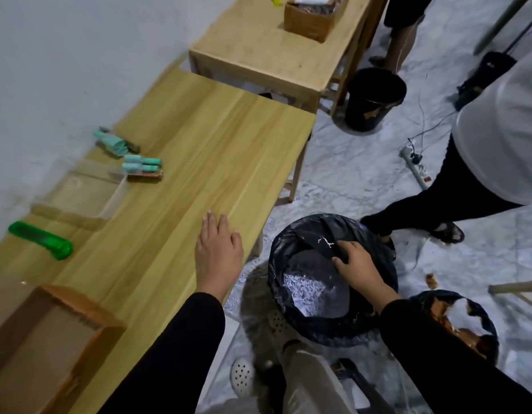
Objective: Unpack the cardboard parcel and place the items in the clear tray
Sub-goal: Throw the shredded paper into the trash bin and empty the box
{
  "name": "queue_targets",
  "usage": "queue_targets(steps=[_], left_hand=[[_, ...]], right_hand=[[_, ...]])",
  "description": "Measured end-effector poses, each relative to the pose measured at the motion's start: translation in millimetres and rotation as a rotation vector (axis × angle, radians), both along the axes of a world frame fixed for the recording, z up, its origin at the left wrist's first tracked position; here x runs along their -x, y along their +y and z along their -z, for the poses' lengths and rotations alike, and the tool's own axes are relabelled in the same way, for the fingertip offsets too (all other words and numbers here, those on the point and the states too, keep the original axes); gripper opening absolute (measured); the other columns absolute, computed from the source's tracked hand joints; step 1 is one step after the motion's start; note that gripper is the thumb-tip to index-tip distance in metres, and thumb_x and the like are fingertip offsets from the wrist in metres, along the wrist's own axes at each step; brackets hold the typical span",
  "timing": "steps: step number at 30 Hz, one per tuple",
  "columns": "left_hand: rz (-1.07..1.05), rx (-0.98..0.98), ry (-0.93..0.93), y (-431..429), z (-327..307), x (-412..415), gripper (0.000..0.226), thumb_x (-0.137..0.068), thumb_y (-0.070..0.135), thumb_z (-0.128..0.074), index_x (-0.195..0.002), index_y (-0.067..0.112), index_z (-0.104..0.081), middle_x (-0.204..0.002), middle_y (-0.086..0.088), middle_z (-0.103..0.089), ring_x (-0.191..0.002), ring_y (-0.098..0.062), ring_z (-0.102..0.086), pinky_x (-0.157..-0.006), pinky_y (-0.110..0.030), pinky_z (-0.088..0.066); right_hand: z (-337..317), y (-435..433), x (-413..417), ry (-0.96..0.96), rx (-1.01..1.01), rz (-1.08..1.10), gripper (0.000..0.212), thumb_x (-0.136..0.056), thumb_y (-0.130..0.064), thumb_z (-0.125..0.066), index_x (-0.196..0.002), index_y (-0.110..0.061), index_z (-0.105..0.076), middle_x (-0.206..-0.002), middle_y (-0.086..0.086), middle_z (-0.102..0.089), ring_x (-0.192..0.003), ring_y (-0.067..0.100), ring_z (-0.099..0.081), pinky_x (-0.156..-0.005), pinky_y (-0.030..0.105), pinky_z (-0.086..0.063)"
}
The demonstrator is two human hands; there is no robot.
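The open cardboard parcel (46, 339) sits at the near left corner of the wooden table (199, 150). The clear tray (79, 195) stands near the wall; I cannot tell what is inside. Teal-capped items (142, 164) lie just beyond the tray, and another teal-wrapped one (115, 143) lies farther back. My left hand (218, 249) rests flat on the table's right edge, fingers apart, holding nothing. My right hand (356, 264) reaches over a bin lined with a black bag (327, 288) on the floor, fingers pinching the bag's rim. Shredded paper lies inside the bin.
A green box cutter (42, 240) lies between parcel and tray. A second bin (459, 321) stands at the right, a black bucket (374, 98) farther back. Another person's legs (438, 204) stand right of the bin. A power strip (415, 167) lies on the floor. A second table (273, 46) holds a box.
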State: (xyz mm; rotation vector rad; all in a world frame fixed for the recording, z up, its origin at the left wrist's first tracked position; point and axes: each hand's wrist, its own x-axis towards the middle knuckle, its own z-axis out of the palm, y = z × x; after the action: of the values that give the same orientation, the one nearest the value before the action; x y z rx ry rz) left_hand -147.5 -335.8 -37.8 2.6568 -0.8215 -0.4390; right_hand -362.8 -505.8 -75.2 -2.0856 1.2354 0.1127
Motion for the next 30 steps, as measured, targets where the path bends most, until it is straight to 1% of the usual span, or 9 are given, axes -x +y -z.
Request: queue_targets(steps=[5,11,14,18,22,25,27,28,30], left_hand=[[-0.099,0.111,0.078,22.5,-49.6,-8.8,0.051,-0.099,0.031,-0.033,-0.143,0.007,-0.028,-0.153,-0.01,-0.029,-0.139,-0.024,-0.028,-0.115,-0.039,-0.026],[-0.303,0.269,-0.082,97.5,-89.6,-31.6,0.043,-0.097,0.025,-0.04,-0.136,0.006,-0.041,-0.142,-0.01,-0.043,-0.131,-0.025,-0.038,-0.107,-0.034,-0.031],[-0.478,0.304,-0.188,150.8,-98.9,-41.2,0.041,-0.097,0.025,-0.04,-0.133,0.007,-0.043,-0.14,-0.01,-0.045,-0.131,-0.025,-0.038,-0.107,-0.035,-0.03],[-0.841,0.297,-0.283,229.8,-101.7,-38.7,0.042,-0.096,0.029,-0.04,-0.134,0.01,-0.043,-0.142,-0.009,-0.043,-0.132,-0.027,-0.036,-0.106,-0.04,-0.033],[-1.175,0.309,-0.179,296.0,-90.8,-22.4,0.05,-0.097,0.027,-0.038,-0.144,0.01,-0.029,-0.152,-0.009,-0.029,-0.139,-0.027,-0.026,-0.109,-0.042,-0.029],[-1.277,0.432,0.037,320.5,-72.5,-10.4,0.055,-0.099,0.029,-0.034,-0.149,0.015,-0.016,-0.153,-0.01,-0.027,-0.138,-0.03,-0.03,-0.109,-0.041,-0.031],[-1.273,0.527,0.19,325.3,-60.5,-5.3,0.055,-0.099,0.031,-0.033,-0.149,0.022,-0.012,-0.143,-0.012,-0.044,-0.121,-0.033,-0.05,-0.096,-0.042,-0.044],[-1.25,0.545,0.24,324.6,-58.7,-3.7,0.054,-0.1,0.031,-0.032,-0.149,0.025,-0.013,-0.131,-0.013,-0.055,-0.102,-0.032,-0.059,-0.083,-0.039,-0.049],[-1.191,0.589,0.296,318.4,-59.5,-1.6,0.05,-0.101,0.028,-0.03,-0.149,0.026,-0.015,-0.115,-0.009,-0.062,-0.075,-0.025,-0.058,-0.063,-0.031,-0.041]], right_hand=[[-73.0,18.2,-75.7,-0.167,0.088,-0.112,0.045,-0.092,-0.021,-0.052,-0.133,-0.007,-0.043,-0.137,0.013,-0.045,-0.125,0.027,-0.044,-0.101,0.033,-0.036],[-130.5,101.7,-184.5,-0.355,0.069,-0.373,0.04,-0.093,-0.022,-0.052,-0.13,-0.009,-0.046,-0.132,0.01,-0.051,-0.123,0.023,-0.046,-0.1,0.03,-0.036],[-135.1,161.2,-221.2,-0.406,-0.006,-0.513,0.039,-0.09,-0.019,-0.056,-0.128,-0.011,-0.05,-0.127,0.007,-0.054,-0.12,0.021,-0.049,-0.096,0.023,-0.034],[-124.4,237.4,-248.9,-0.413,-0.194,-0.7,0.04,-0.088,-0.015,-0.058,-0.127,-0.013,-0.051,-0.126,0.01,-0.055,-0.116,0.021,-0.054,-0.099,0.033,-0.044],[-105.6,288.0,-258.5,-0.333,-0.259,-0.798,0.045,-0.088,-0.018,-0.058,-0.132,-0.016,-0.047,-0.128,0.011,-0.052,-0.115,0.026,-0.054,-0.101,0.039,-0.044],[-93.9,302.6,-259.2,-0.315,-0.246,-0.785,0.048,-0.088,-0.011,-0.056,-0.134,-0.016,-0.045,-0.131,0.012,-0.053,-0.12,0.028,-0.051,-0.105,0.041,-0.042],[-91.3,304.2,-259.3,-0.321,-0.222,-0.79,0.051,-0.087,-0.002,-0.051,-0.135,-0.016,-0.044,-0.132,0.012,-0.054,-0.121,0.027,-0.05,-0.105,0.04,-0.041],[-92.3,303.7,-259.3,-0.328,-0.215,-0.797,0.052,-0.086,0.002,-0.048,-0.135,-0.015,-0.044,-0.132,0.012,-0.054,-0.121,0.027,-0.05,-0.105,0.039,-0.041],[-95.1,301.6,-259.1,-0.331,-0.205,-0.813,0.055,-0.085,0.006,-0.045,-0.135,-0.016,-0.045,-0.132,0.011,-0.055,-0.121,0.027,-0.051,-0.104,0.039,-0.042]])
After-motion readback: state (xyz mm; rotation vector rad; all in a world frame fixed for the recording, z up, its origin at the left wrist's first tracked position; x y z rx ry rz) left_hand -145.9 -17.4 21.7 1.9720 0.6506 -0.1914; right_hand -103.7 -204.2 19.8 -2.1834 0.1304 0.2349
